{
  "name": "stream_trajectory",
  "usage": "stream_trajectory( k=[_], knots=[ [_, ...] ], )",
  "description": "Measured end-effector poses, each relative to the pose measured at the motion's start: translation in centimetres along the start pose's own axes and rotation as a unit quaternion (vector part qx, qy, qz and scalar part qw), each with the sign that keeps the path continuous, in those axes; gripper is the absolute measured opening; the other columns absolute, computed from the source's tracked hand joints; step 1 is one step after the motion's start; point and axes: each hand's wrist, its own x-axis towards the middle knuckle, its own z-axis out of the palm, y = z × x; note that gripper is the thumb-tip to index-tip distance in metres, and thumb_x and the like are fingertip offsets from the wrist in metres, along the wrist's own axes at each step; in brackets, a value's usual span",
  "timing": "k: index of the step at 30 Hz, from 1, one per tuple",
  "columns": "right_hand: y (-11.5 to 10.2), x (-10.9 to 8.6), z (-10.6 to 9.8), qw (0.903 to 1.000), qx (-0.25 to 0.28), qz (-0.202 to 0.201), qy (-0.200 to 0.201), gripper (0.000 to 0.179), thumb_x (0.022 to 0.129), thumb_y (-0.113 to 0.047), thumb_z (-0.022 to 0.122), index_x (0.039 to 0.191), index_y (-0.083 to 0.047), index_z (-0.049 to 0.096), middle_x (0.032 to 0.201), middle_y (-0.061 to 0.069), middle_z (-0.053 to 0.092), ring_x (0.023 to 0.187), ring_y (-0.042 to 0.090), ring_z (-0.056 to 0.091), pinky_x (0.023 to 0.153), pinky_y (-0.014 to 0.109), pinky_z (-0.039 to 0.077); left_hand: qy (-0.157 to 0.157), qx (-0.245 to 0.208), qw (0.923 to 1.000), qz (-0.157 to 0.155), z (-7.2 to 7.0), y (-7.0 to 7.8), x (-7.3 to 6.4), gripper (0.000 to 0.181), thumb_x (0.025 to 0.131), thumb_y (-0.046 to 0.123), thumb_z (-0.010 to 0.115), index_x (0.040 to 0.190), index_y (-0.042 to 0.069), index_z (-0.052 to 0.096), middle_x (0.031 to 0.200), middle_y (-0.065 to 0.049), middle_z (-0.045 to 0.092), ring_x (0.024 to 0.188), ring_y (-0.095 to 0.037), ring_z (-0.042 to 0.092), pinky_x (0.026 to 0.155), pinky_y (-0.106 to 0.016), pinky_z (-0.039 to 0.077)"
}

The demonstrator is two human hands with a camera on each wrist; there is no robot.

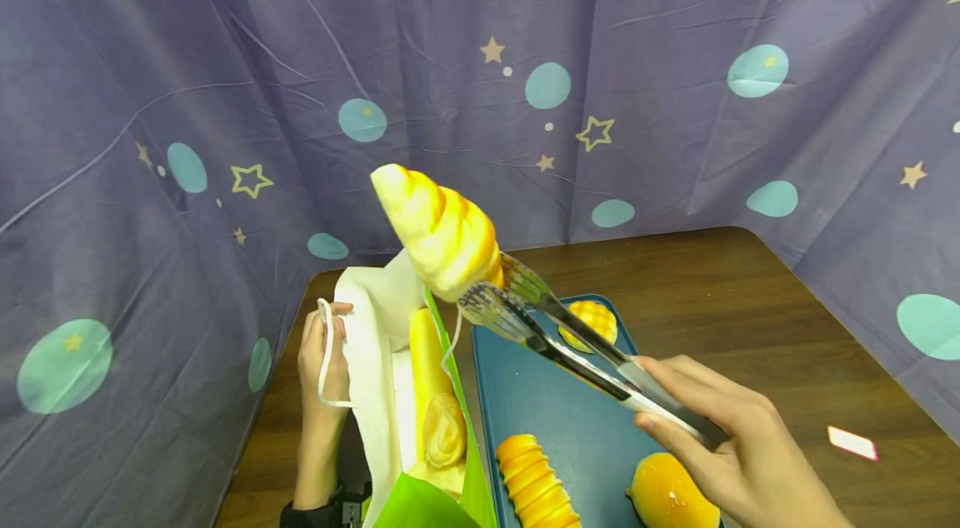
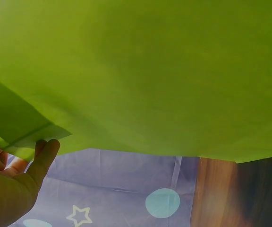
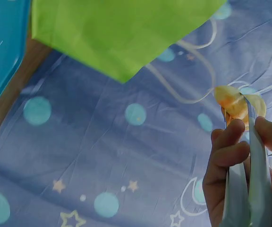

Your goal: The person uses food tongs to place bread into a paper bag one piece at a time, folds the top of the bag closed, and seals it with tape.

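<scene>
"Where's the croissant (image 1: 442,236)?"

"In the tongs (image 1: 585,332), raised near the bag (image 1: 363,353). Long axis slants; narrow tip points up and leftward."

"Fingers?"

"Right hand (image 1: 738,432): clamped round the tongs. Left hand (image 1: 322,361): gripping the bag's side."

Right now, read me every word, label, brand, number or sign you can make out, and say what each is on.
No readable words, labels, brands or numbers.
Curtain: printed stars, a moon and spots, no lettering.
White rectangle on the wooden table: too washed out to read.
Green bag, metal tongs: no lettering shows.
</scene>
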Motion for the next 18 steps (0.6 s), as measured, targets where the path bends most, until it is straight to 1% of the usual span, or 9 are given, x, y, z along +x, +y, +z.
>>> stream_trajectory(
  k=[4,7,9,10,12,14,16,17,18],
  knots=[
    [-0.5,-0.5,0.5,0.9974,0.063,-0.033,-0.016,0.063,0.073,0.012,0.079,0.132,-0.001,0.063,0.111,-0.003,0.067,0.087,0.004,0.058,0.073,0.016,0.045,0.001,-0.002,1.0000,0.003,-0.1,-0.1,0.0,0.022,0.103,0.001,0.045,0.093,-0.013,0.060,0.101,-0.022,0.061,0.083,-0.003,0.045,0.075,-0.014,0.036],
    [-0.4,-0.8,1.3,0.9933,0.097,-0.052,-0.035,0.063,0.074,0.012,0.079,0.134,0.001,0.061,0.113,-0.001,0.067,0.090,0.005,0.059,0.073,0.017,0.046,0.001,0.002,1.0000,0.000,-0.1,-0.2,0.0,0.024,0.104,0.003,0.045,0.089,-0.012,0.057,0.102,-0.017,0.062,0.084,-0.002,0.046,0.075,-0.014,0.036],
    [-0.3,-1.0,1.9,0.9901,0.115,-0.064,-0.050,0.063,0.074,0.011,0.079,0.134,0.001,0.061,0.113,-0.001,0.068,0.090,0.006,0.059,0.073,0.018,0.047,0.002,0.006,1.0000,-0.004,-0.1,-0.2,0.0,0.025,0.104,0.004,0.045,0.087,-0.011,0.055,0.103,-0.011,0.062,0.085,-0.001,0.046,0.076,-0.014,0.036],
    [-0.2,-1.1,2.1,0.9878,0.128,-0.062,-0.064,0.063,0.075,0.011,0.078,0.135,0.000,0.060,0.114,-0.001,0.068,0.090,0.006,0.060,0.072,0.018,0.047,0.003,0.009,1.0000,-0.004,-0.1,-0.3,0.0,0.023,0.104,0.004,0.045,0.089,-0.010,0.057,0.103,-0.010,0.062,0.086,0.000,0.047,0.076,-0.014,0.037],
    [-0.2,-1.4,2.6,0.9832,0.149,-0.043,-0.096,0.062,0.079,0.009,0.076,0.138,-0.004,0.059,0.112,-0.004,0.067,0.087,0.004,0.059,0.068,0.017,0.047,0.003,0.012,0.9999,-0.003,0.0,-0.3,0.0,0.024,0.105,0.003,0.045,0.088,-0.009,0.055,0.099,-0.005,0.059,0.085,0.000,0.046,0.076,-0.014,0.037],
    [0.0,-1.8,3.1,0.9776,0.171,-0.032,-0.119,0.059,0.083,0.008,0.073,0.138,-0.005,0.058,0.109,-0.005,0.066,0.083,0.004,0.058,0.064,0.018,0.047,0.002,0.016,0.9999,-0.001,0.0,-0.3,0.0,0.024,0.105,0.003,0.044,0.086,-0.008,0.054,0.095,-0.003,0.055,0.084,-0.001,0.045,0.075,-0.015,0.037],
    [0.1,-2.2,3.4,0.9713,0.192,-0.007,-0.141,0.057,0.086,0.008,0.071,0.140,-0.007,0.058,0.107,-0.005,0.065,0.079,0.002,0.056,0.061,0.018,0.048,0.000,0.022,0.9998,-0.001,0.0,-0.3,0.1,0.025,0.105,0.002,0.043,0.083,-0.008,0.051,0.092,-0.004,0.052,0.083,-0.002,0.044,0.074,-0.016,0.036],
    [0.3,-2.4,3.6,0.9698,0.195,0.002,-0.147,0.056,0.087,0.006,0.070,0.139,-0.009,0.058,0.105,-0.006,0.065,0.077,0.001,0.055,0.059,0.018,0.047,-0.002,0.026,0.9997,-0.004,0.0,-0.3,0.1,0.026,0.105,0.002,0.041,0.083,-0.008,0.051,0.092,-0.004,0.051,0.082,-0.002,0.044,0.074,-0.016,0.036],
    [0.4,-2.6,3.9,0.9683,0.199,0.006,-0.151,0.055,0.088,0.005,0.070,0.139,-0.009,0.058,0.105,-0.006,0.065,0.077,0.000,0.055,0.058,0.019,0.047,-0.002,0.030,0.9995,-0.007,-0.1,-0.3,0.1,0.025,0.105,0.002,0.041,0.086,-0.009,0.053,0.093,-0.006,0.053,0.084,-0.002,0.045,0.075,-0.015,0.037]
  ],
)
